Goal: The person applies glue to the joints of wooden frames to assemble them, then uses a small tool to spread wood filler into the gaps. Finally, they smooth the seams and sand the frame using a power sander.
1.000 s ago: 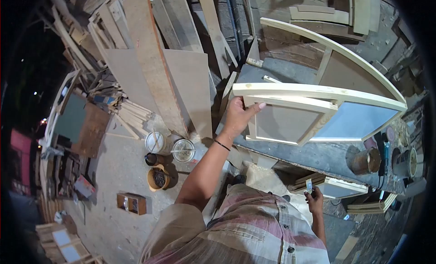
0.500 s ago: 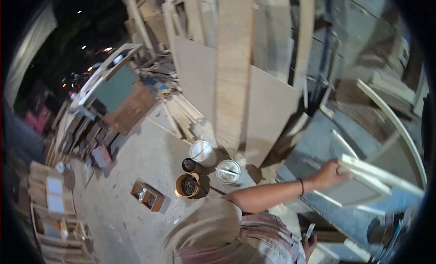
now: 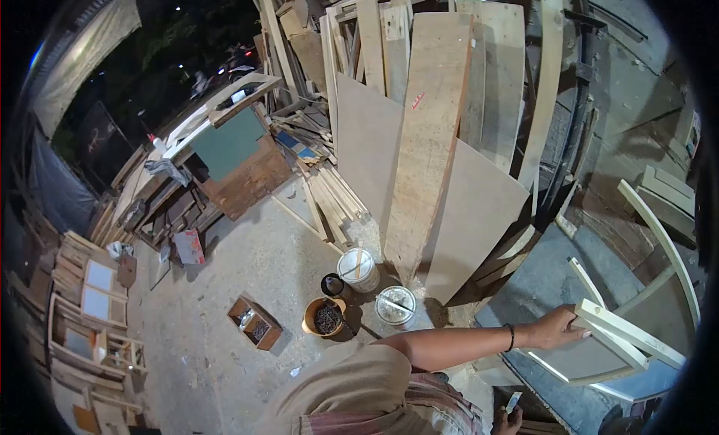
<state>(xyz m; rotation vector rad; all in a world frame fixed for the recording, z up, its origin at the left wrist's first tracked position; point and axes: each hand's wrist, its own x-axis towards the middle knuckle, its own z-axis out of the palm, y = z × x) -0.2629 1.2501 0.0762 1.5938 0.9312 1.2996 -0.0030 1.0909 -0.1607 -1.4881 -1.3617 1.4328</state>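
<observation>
My left hand (image 3: 554, 327) reaches to the right, its fingers wrapped round the near end of a pale wooden frame (image 3: 636, 332). This frame has straight strips and a long curved strip and lies on a blue-grey work surface (image 3: 517, 300). Low in the view, my right hand (image 3: 508, 420) is closed round a small light-coloured piece (image 3: 513, 402), too small to identify. Most of that hand is cut off by the lower edge.
Tall boards (image 3: 431, 135) lean beyond the work surface. On the floor stand two white buckets (image 3: 359, 270) (image 3: 395, 306), a dark container (image 3: 332, 285), an orange bowl of dark fasteners (image 3: 325, 317) and a wooden box (image 3: 255, 323). Wooden frames (image 3: 90, 323) stand at the left.
The whole view has shifted, so the boards and buckets appear lower and further right, and sharper. My left hand still grips the frame; my right hand still holds the small piece.
</observation>
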